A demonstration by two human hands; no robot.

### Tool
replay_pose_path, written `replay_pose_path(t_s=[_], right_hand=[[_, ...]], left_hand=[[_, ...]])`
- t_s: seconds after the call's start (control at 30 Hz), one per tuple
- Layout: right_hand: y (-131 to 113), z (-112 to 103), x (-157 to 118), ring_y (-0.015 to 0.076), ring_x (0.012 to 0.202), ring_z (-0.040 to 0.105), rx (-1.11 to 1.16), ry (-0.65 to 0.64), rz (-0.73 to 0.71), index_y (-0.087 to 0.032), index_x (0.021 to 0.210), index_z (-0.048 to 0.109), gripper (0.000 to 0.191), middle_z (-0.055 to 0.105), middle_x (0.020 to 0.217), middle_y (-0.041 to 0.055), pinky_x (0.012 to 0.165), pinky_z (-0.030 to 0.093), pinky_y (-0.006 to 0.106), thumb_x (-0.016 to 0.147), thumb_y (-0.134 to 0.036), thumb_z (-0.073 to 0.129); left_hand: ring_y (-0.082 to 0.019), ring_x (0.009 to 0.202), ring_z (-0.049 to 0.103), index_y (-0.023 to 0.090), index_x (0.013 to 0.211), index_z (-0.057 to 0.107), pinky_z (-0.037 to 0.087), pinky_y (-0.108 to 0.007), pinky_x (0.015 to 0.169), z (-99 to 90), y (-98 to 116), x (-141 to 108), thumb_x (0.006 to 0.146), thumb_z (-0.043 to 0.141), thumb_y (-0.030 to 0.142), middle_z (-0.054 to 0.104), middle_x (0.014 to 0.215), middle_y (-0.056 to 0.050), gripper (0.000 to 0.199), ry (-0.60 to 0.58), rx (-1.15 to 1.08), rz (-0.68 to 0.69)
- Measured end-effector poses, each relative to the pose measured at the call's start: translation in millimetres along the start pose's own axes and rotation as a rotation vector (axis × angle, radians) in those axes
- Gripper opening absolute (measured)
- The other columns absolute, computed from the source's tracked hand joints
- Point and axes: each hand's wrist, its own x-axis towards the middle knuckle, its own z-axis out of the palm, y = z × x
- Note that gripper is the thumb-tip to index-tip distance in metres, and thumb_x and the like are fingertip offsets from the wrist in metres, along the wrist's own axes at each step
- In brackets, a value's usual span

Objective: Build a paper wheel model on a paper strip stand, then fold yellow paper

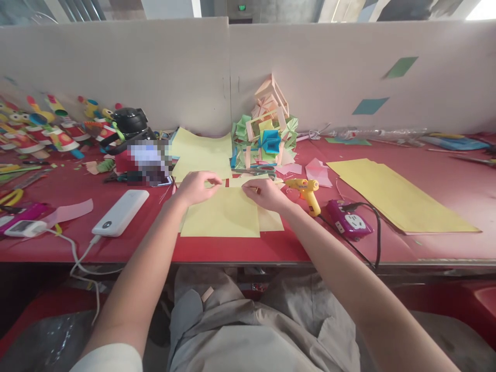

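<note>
A pale yellow sheet of paper (220,214) lies on the red table in front of me, overlapping another yellow piece (273,221) at its right. My left hand (198,187) is at the sheet's upper left, its thumb and fingers pinched together on yellow paper. Over the upper right, my right hand (264,193) has its fingers curled and closed on the paper's edge. A narrow red gap shows between the two hands. Just beyond them lie grey-handled scissors (265,170), and a yellow hot glue gun (306,192) rests to the right of my right hand.
A larger yellow sheet (205,152) leans at the back partition beside a pile of folded paper shapes (269,129). Yellow sheets (399,199) and a purple power socket (351,219) are at right. A white power bank (122,212), its cable, and paper-cup figures (58,129) are at left.
</note>
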Motion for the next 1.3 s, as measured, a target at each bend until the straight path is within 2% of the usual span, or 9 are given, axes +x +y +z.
replay_pose_path(t_s=[0.17,0.27,0.6,0.77,0.9,1.0,1.17,1.23,1.3], right_hand=[[3.5,3.9,-0.8,0.0143,0.068,0.056,-0.06,0.073,-0.121,-0.017,0.087,0.073,0.027,0.071,0.081,0.0053,0.063,0.04,0.026,0.092,-0.027,0.048],[4.9,3.8,-2.3,0.014,0.066,0.055,-0.089,0.102,-0.145,-0.018,0.086,0.074,0.027,0.069,0.077,0.0046,0.061,0.039,0.026,0.092,-0.026,0.048],[23.7,-15.3,-12.8,0.0174,0.072,0.064,-0.092,0.216,-0.072,-0.021,0.086,0.077,0.025,0.075,0.085,0.0042,0.067,0.046,0.028,0.09,-0.029,0.054],[26.1,-16.4,-13.3,0.0178,0.072,0.064,-0.103,0.212,-0.062,-0.021,0.086,0.078,0.024,0.076,0.086,0.0041,0.067,0.046,0.029,0.089,-0.028,0.056],[25.1,-19.4,-14.9,0.0182,0.072,0.064,-0.053,0.258,-0.012,-0.02,0.082,0.077,0.023,0.075,0.084,0.0036,0.068,0.047,0.03,0.086,-0.029,0.057],[23.6,-23.2,-15.9,0.0179,0.069,0.062,0.073,0.392,0.095,-0.019,0.085,0.077,0.026,0.072,0.079,0.0034,0.065,0.048,0.03,0.087,-0.035,0.057],[18.1,-19.1,-13.2,0.0167,0.069,0.061,0.443,0.516,0.225,-0.021,0.096,0.073,0.028,0.068,0.079,0.0024,0.059,0.052,0.029,0.085,-0.044,0.063],[17.2,-15.5,-11.2,0.017,0.077,0.064,0.59,0.532,0.246,-0.023,0.099,0.07,0.027,0.071,0.089,0.0027,0.063,0.055,0.029,0.08,-0.042,0.068],[17.9,-13.0,-9.5,0.0168,0.08,0.066,0.72,0.546,0.284,-0.024,0.097,0.067,0.028,0.071,0.093,0.0025,0.066,0.058,0.029,0.076,-0.04,0.072]], left_hand=[[-0.019,0.083,0.069,0.022,0.083,0.074,0.05,-0.031,0.08,19.1,33.0,14.2,0.077,0.062,0.024,0.076,0.087,-0.001,0.013,-0.047,-0.014,0.07],[-0.017,0.08,0.068,0.022,0.079,0.072,0.049,-0.03,0.078,24.1,35.1,19.5,0.075,0.063,0.025,0.075,0.083,0.0,0.01,-0.053,-0.051,0.046],[-0.018,0.076,0.065,0.022,0.073,0.068,0.045,-0.03,0.074,-11.1,-24.7,-7.4,0.073,0.061,0.029,0.072,0.078,-0.001,0.01,-0.035,0.069,-0.105],[-0.02,0.074,0.064,0.023,0.072,0.066,0.042,-0.03,0.067,-19.7,-30.9,-16.6,0.072,0.062,0.03,0.071,0.077,-0.002,0.009,-0.056,0.154,-0.147],[-0.021,0.071,0.062,0.023,0.068,0.065,0.041,-0.031,0.063,-25.1,-32.8,-16.6,0.069,0.065,0.028,0.071,0.075,-0.003,0.005,0.003,0.256,-0.222],[-0.023,0.077,0.065,0.021,0.073,0.067,0.048,-0.032,0.071,-26.2,-37.7,-14.6,0.071,0.067,0.033,0.071,0.08,-0.006,0.013,0.075,0.036,-0.26],[-0.027,0.098,0.07,0.019,0.115,0.064,0.058,-0.04,0.085,-12.6,-31.6,-5.0,0.076,0.074,0.052,0.068,0.115,-0.012,0.052,0.022,-0.807,-0.443],[-0.026,0.098,0.071,0.018,0.117,0.06,0.057,-0.04,0.088,-6.2,-25.6,1.8,0.071,0.083,0.042,0.069,0.112,-0.013,0.057,0.07,-0.939,-0.479],[-0.024,0.099,0.07,0.017,0.114,0.059,0.057,-0.036,0.088,-2.2,-21.3,8.9,0.066,0.089,0.031,0.07,0.109,-0.012,0.059,0.208,-0.955,-0.497]])
